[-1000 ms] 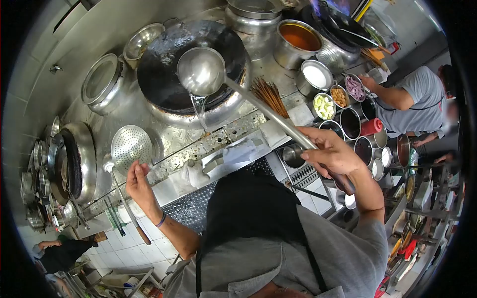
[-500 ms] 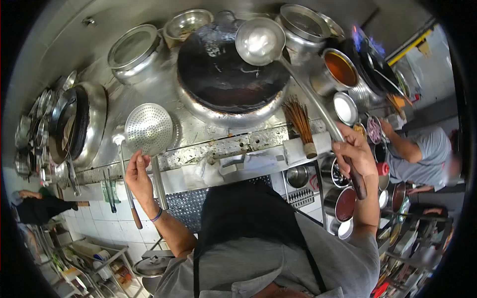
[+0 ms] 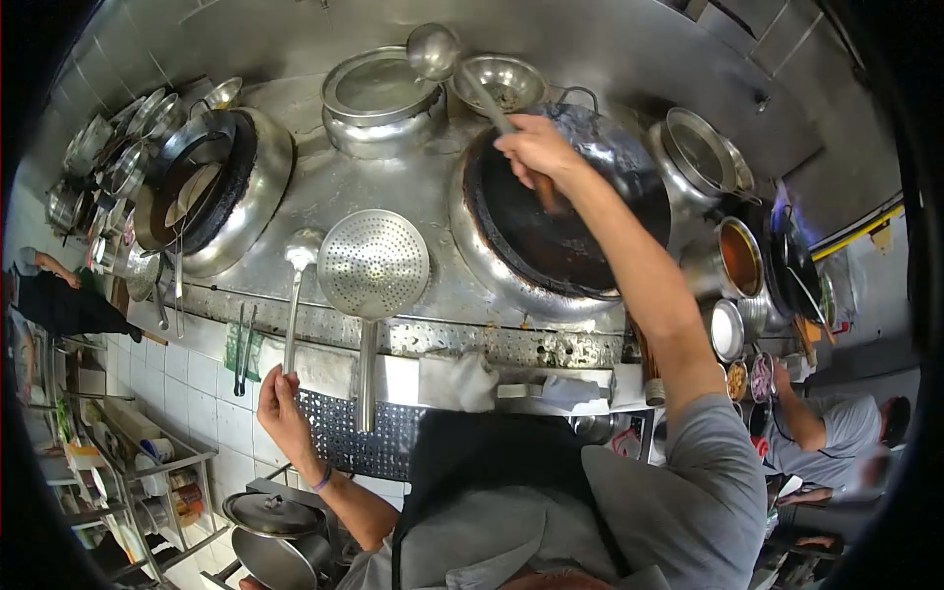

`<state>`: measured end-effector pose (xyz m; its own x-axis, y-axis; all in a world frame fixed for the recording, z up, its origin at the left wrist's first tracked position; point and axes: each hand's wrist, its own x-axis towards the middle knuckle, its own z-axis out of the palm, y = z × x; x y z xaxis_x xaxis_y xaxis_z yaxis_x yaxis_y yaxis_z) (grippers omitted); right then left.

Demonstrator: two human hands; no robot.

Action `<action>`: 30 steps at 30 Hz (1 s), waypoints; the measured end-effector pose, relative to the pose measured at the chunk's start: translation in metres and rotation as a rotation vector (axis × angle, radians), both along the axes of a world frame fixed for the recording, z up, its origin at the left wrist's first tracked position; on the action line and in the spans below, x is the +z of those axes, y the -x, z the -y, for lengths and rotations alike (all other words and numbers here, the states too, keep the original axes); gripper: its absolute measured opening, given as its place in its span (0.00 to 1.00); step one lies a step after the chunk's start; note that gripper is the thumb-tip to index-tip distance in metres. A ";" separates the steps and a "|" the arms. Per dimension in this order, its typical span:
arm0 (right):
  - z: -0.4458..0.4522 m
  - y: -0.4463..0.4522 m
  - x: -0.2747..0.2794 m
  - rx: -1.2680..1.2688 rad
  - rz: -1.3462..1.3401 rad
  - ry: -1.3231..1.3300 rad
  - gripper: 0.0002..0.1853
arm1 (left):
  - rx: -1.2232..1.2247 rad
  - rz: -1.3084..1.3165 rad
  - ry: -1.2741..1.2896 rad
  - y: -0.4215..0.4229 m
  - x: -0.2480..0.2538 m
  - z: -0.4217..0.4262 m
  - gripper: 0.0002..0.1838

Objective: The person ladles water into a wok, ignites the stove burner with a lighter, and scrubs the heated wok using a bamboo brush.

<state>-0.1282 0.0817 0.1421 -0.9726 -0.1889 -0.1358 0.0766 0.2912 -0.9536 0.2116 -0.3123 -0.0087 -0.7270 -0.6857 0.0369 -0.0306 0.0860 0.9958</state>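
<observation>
My right hand (image 3: 539,152) is closed around the handle of a long ladle (image 3: 433,52). The ladle's bowl hangs over the right rim of a round pot (image 3: 383,87), and its wooden grip end is above the dark wok (image 3: 590,231). My left hand (image 3: 283,411) has its fingers curled and pressed together, over the lower handle of a smaller ladle (image 3: 304,248); whether it grips that handle is hidden. Just right of the small ladle a perforated skimmer (image 3: 374,264) rests on the steel stove top, its handle over the front edge.
A second wok (image 3: 187,197) and stacked metal bowls (image 3: 128,167) stand at the left. A metal bowl (image 3: 501,84) is behind the main wok. On the right are an orange-liquid pot (image 3: 739,258), a burner flame (image 3: 779,202) and a co-worker (image 3: 846,433).
The view has turned left. My right hand has carried the long ladle leftward from over the wok to above the round pot. My left hand now overlaps the small ladle's handle.
</observation>
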 end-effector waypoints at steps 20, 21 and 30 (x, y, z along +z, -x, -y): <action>0.000 0.019 0.010 0.092 0.643 0.866 0.03 | -0.006 0.007 0.049 0.010 -0.014 0.014 0.17; -0.013 -0.002 0.022 0.058 0.658 0.859 0.05 | -0.044 0.011 0.067 0.019 -0.011 0.009 0.17; -0.128 -0.212 0.083 -0.196 0.580 0.755 0.18 | -0.332 -0.022 0.088 0.084 -0.007 -0.044 0.18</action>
